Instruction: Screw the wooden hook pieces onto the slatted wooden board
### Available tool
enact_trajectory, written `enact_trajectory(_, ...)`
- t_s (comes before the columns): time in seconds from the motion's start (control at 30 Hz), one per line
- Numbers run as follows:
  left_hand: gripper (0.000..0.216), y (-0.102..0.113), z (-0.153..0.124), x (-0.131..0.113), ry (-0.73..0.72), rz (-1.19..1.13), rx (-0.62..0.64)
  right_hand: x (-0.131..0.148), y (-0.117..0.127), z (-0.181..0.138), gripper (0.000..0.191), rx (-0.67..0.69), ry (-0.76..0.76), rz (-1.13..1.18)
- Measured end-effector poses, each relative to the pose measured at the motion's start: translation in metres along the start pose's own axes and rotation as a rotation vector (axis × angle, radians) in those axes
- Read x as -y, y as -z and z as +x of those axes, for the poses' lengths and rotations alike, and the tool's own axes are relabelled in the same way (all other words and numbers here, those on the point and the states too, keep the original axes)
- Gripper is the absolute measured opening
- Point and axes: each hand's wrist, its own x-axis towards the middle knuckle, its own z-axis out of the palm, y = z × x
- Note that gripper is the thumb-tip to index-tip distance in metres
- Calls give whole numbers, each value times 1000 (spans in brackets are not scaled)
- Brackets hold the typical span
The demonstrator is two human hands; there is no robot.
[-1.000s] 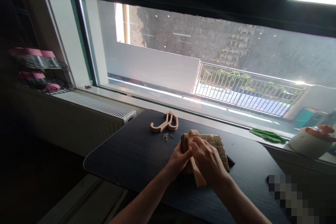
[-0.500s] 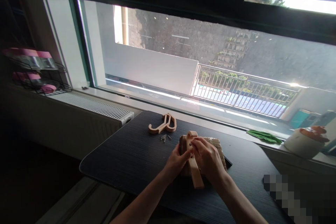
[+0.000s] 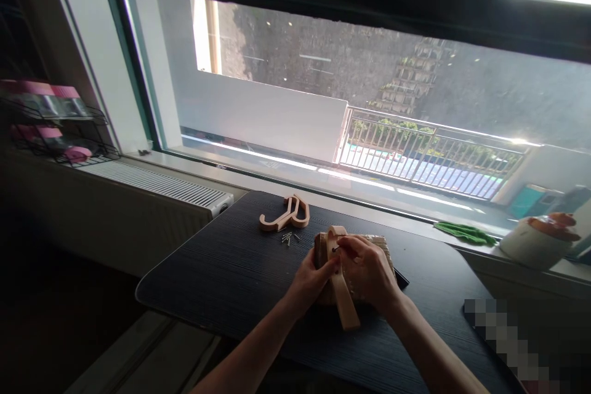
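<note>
A pale wooden hook [image 3: 345, 301] lies across a tan, ridged block that looks like corrugated cardboard [image 3: 379, 247]. My left hand [image 3: 305, 280] grips the hook and the block's left side, its thumb pressed on the wood. Pinched in the fingers of my right hand [image 3: 372, 269] is a small screw [image 3: 335, 249], its end at the upper hole of the hook. Another dark hole shows lower, beside my left thumb. Several loose screws [image 3: 288, 238] lie on the table beyond my left hand, in front of more wooden hooks [image 3: 279, 221].
The dark table [image 3: 207, 277] has rounded corners and stands against the window sill. A black object [image 3: 401, 279] pokes out right of the block. On the sill are a green cloth [image 3: 464, 233] and a white pot [image 3: 535, 243]. A radiator [image 3: 161, 188] and a rack of pink-lidded jars [image 3: 50, 126] stand left.
My right fingers have shifted slightly back from the hole, so the screw between them shows more clearly. My left hand keeps its hold. The camera view has tilted a little.
</note>
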Motion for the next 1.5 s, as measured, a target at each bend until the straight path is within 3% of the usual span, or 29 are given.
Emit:
enact_trajectory(0.2, 49, 3, 2, 5, -21, 17, -12, 8, 2, -1, 17, 115, 123, -143)
enact_trajectory(0.47, 50, -1, -2, -9, 30, -83, 47, 4, 1, 1, 22, 99, 18, -104)
enact_trajectory(0.8, 48, -2, 0, -9, 79, -145, 24, 1, -6, 2, 36, 70, -15, -72)
enact_trajectory(0.9, 47, -1, 0, -10, 93, -161, 24, -1, 1, 3, 35, 91, -13, -84)
enact_trajectory(1.0, 46, -1, 0, -10, 128, -138, -10, -29, 26, 2, 32, 59, -88, -112)
enact_trajectory(1.1, 45, -1, 0, -10, 142, -105, -35, -80, 57, -9, 26, 4, -279, -275)
enact_trajectory(1.17, 44, -1, 0, -10, 136, -85, -32, -111, 69, -23, 26, 130, -376, -392)
enact_trajectory(1.23, 43, -2, 0, -10, 109, -67, -14, -131, 68, -39, 31, 286, -372, -416)
enact_trajectory(1.3, 43, -2, 0, -10, 82, -48, 9, -139, 56, -52, 36, 359, -342, -403)
enact_trajectory(1.4, 42, -2, -2, -9, 69, 3, 21, -140, 35, -61, 32, 355, -331, -404)
enact_trajectory(1.5, 43, -1, -2, -9, 53, 40, 24, -140, 32, -62, 31, 301, -435, -427)
